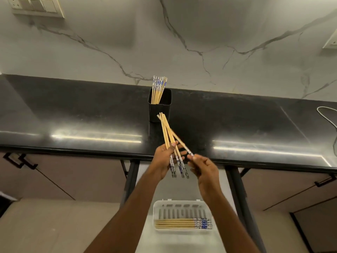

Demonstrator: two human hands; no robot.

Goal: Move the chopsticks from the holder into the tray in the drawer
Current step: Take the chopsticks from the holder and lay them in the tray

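A black square holder [160, 110] stands on the dark counter with several wooden chopsticks [159, 90] upright in it, blue-and-white ends up. In front of the counter edge, my left hand [165, 160] grips a fanned bunch of chopsticks [168, 133], tips pointing up toward the holder. My right hand [204, 170] pinches the patterned end of one chopstick from that bunch. Below, a white slotted tray [158, 212] lies in the open drawer with several chopsticks [182, 223] laid flat along its near side, patterned ends to the right.
The black counter [73, 115] runs across the view beneath a marble wall. A white cable [328, 115] lies at the counter's right end. Cabinet doors with dark handles [20, 160] flank the open drawer on both sides.
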